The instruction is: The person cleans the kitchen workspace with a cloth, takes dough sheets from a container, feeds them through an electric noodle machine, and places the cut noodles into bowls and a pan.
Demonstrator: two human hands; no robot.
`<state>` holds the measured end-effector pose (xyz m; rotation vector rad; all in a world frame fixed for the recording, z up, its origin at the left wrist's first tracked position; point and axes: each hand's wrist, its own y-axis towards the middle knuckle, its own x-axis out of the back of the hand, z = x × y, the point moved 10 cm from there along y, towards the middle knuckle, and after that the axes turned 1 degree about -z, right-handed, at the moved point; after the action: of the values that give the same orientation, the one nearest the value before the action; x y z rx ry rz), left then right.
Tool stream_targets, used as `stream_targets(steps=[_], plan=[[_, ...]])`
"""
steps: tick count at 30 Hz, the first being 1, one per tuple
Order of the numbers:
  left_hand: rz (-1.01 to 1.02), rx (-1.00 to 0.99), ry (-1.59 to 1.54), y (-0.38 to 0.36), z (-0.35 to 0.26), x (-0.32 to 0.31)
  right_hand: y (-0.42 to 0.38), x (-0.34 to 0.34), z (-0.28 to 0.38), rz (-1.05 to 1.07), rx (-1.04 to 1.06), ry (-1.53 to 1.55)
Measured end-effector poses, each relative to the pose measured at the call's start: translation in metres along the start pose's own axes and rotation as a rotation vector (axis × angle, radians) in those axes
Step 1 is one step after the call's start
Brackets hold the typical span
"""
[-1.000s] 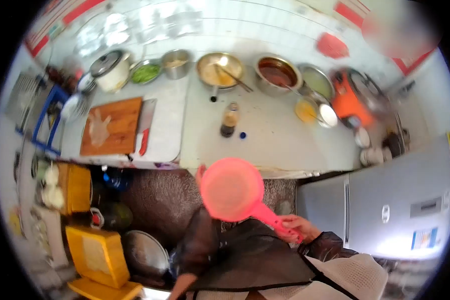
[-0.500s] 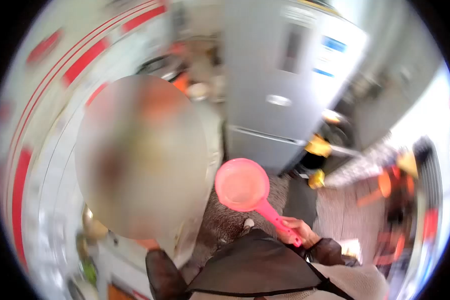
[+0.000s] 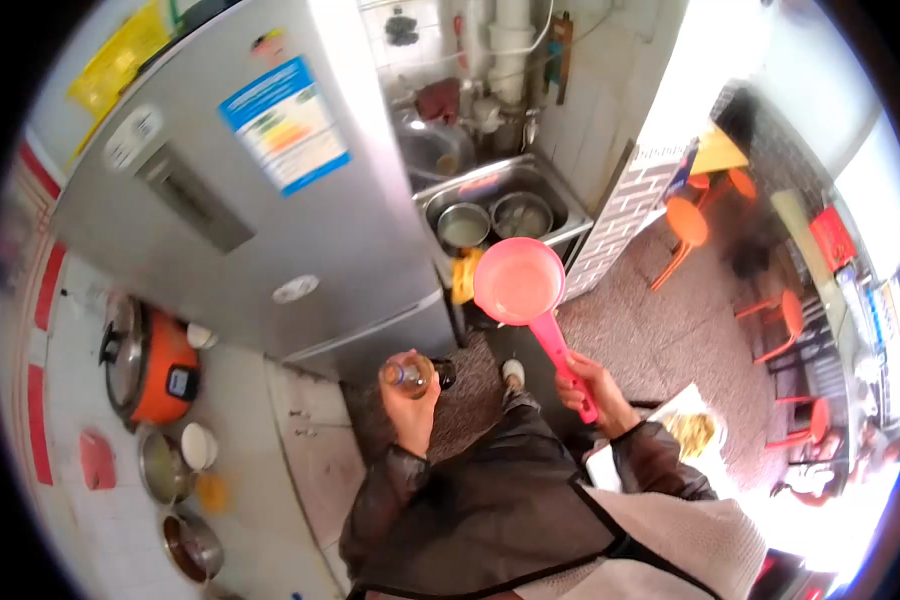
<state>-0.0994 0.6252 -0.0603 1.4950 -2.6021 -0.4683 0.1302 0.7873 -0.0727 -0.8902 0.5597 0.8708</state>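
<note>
Your left hand is clamped on a bottle just below the middle of the frame, left of centre. You have the bottle tilted, with its dark end toward the right. Your right hand, right of centre, has its fingers wrapped around the handle of a pink plastic dipper. The dipper's round bowl points up the frame, near the centre, and your 2 hands are well apart.

Beyond the dipper, in the upper middle, you see a metal sink with 2 metal pots in it: a left pot and a right pot. A yellow item is at the sink's near edge, too unclear to identify. The grey refrigerator fills much of the upper left.

At the left of the frame, an orange rice cooker stands on the counter, with a white bowl below it in the picture. Orange stools stand on the floor at the right, and a white shoe shows between your hands.
</note>
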Motion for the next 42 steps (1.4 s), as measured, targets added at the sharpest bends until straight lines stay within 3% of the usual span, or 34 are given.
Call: stream_targets(steps=[2,5,7,10,15,18,20,21,25,27,30,42], plan=[[0.007,0.142,-0.143,0.052,0.034,-0.071,0.029,0.023,0.056,-0.09,0.009,-0.025],[0.005,0.185,-0.073,0.124,0.088,-0.139,0.064,0.033,0.123,-0.095,0.047,-0.029],[-0.028,0.067,0.219,0.175,0.11,-0.175,0.091,0.029,0.167,-0.085,0.068,-0.045],[-0.071,-0.043,0.338,0.229,0.149,-0.214,0.127,0.03,0.209,-0.084,0.089,-0.054],[0.063,0.038,0.321,0.294,0.216,-0.282,0.173,0.023,0.261,-0.042,0.162,0.025],[0.122,-0.032,0.29,0.307,0.218,-0.31,0.183,0.02,0.275,-0.084,0.229,0.009],[0.211,0.048,0.256,0.321,0.229,-0.341,0.194,0.025,0.284,-0.125,0.239,0.001],[0.221,0.061,0.16,0.327,0.273,-0.356,0.197,0.029,0.288,-0.168,0.252,-0.037],[0.261,0.127,0.336,0.336,0.286,-0.384,0.208,0.032,0.304,-0.254,0.28,-0.074],[0.313,0.023,0.31,0.339,0.293,-0.405,0.211,0.039,0.309,-0.285,0.313,-0.103],[0.366,0.027,0.304,0.34,0.304,-0.424,0.217,0.056,0.31,-0.357,0.313,-0.119],[0.423,0.075,0.241,0.338,0.312,-0.438,0.229,0.077,0.308,-0.453,0.321,-0.191]])
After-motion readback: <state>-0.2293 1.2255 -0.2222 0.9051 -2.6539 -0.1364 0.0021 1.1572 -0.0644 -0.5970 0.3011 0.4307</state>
